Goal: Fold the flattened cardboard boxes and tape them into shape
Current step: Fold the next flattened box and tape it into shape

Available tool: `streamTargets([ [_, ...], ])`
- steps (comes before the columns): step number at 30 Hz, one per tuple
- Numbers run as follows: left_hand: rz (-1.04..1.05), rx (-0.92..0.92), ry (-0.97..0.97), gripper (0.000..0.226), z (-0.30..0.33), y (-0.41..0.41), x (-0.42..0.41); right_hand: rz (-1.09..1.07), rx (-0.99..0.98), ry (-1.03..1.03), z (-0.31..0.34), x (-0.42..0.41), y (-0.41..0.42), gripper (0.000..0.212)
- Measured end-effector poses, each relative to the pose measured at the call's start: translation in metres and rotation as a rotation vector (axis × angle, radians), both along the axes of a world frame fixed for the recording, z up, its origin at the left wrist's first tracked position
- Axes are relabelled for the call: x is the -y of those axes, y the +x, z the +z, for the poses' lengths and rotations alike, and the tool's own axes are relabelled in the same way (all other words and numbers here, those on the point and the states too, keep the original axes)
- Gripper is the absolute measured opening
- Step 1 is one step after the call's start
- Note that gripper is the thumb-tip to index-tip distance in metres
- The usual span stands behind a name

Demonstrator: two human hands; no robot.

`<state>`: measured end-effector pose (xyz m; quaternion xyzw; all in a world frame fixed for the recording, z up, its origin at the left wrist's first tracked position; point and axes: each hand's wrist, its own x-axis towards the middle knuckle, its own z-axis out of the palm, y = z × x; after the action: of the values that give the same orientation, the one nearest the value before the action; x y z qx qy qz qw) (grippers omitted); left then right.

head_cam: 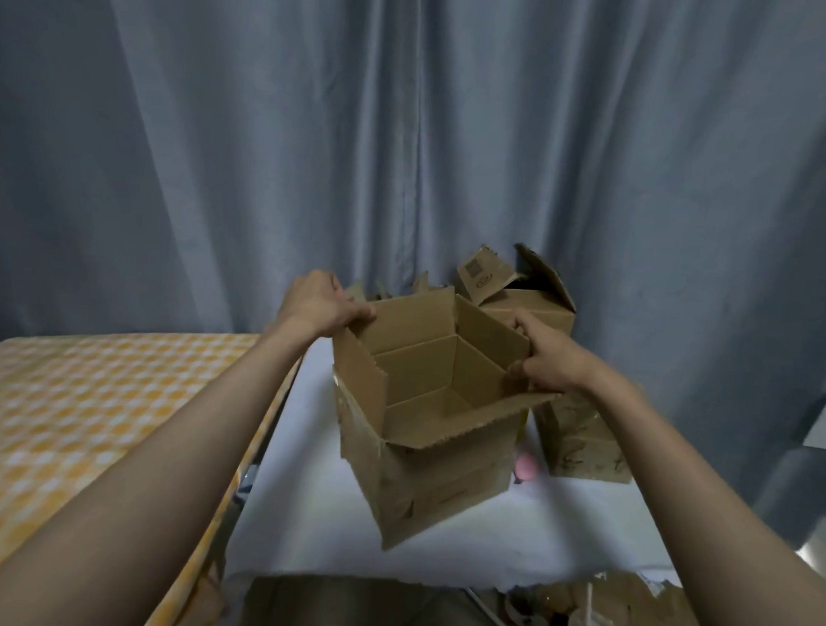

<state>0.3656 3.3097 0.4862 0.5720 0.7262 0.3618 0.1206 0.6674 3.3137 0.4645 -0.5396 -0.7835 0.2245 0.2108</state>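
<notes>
An open brown cardboard box [436, 477] stands formed on the white table [310, 510], its top flaps raised and its inside showing. My left hand [324, 307] grips the far left top flap at its corner. My right hand [547, 357] pinches the right top flap, thumb inside and fingers outside. The box looks slightly tilted, its near corner pointing toward me.
Two more formed boxes stand behind and to the right, one low [584, 440] and one at the back [529, 293] with open flaps. A pink object [527, 466] peeks out between boxes. A yellow checked surface [70, 418] lies left. Cardboard scraps [625, 615] sit at the near right. Grey curtain behind.
</notes>
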Motion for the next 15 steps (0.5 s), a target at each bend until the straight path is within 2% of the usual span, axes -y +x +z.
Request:
streamTargets([
  [4,-0.025,0.203,0.081,0.029,-0.012,-0.010,-0.008,0.074,0.095,-0.013,-0.005,0.004,0.003,0.033],
  [6,-0.070,0.264,0.197,0.022,-0.019,-0.012,-0.007,0.112,0.116,-0.080,-0.001,0.004,0.001,0.041],
  [8,-0.073,0.242,0.330,0.035,-0.027,-0.011,-0.001,0.152,0.131,-0.195,0.005,0.008,-0.003,0.055],
  [11,0.000,0.059,0.436,0.061,-0.034,-0.004,0.004,0.185,0.147,-0.247,0.010,0.011,-0.010,0.058],
  [13,0.028,-0.145,0.429,0.063,-0.034,0.005,0.003,0.165,0.133,-0.242,0.010,0.010,-0.012,0.050],
  [15,-0.028,-0.374,0.400,0.065,-0.040,0.015,0.002,0.135,0.124,-0.239,0.010,0.010,-0.013,0.045],
])
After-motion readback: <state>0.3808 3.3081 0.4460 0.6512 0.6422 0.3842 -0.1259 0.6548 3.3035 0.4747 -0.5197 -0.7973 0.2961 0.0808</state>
